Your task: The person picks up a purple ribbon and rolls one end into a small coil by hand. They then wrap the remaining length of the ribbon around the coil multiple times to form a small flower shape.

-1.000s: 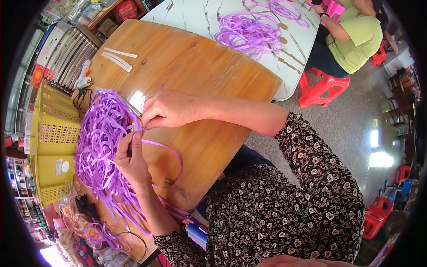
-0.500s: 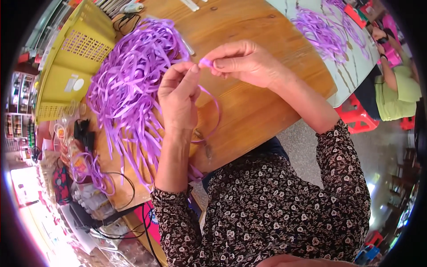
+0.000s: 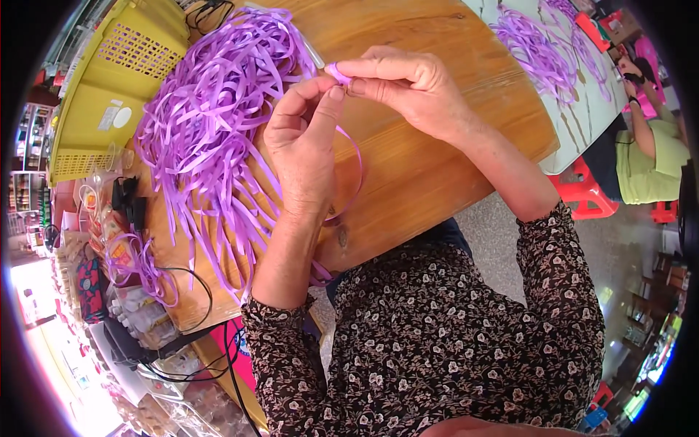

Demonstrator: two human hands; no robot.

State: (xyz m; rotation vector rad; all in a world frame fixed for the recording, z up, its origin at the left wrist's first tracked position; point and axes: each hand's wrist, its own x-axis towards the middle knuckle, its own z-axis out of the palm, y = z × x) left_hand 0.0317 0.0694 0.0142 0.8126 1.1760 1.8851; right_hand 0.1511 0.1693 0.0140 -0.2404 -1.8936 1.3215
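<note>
Between my two hands, above the wooden table, is the folded end of a purple ribbon. My right hand pinches it between thumb and fingers. Thumb and forefinger of my left hand are pressed together at its lower side, touching my right fingertips. A length of this ribbon loops down under my left wrist over the tabletop. Left of my hands lies a large tangled heap of purple ribbons, its loose ends trailing toward the table's near edge. My fingers partly hide the folded end.
A yellow plastic basket stands behind the heap at the left. Black cables hang by the table's left corner. More purple ribbons lie on a marble-patterned table at the right, where a person in a green top sits near a red stool.
The view has shifted slightly. Both hands still hold the ribbon end together; my right fingers have turned a little, and the ribbon now shows as a small loop at the fingertips.
</note>
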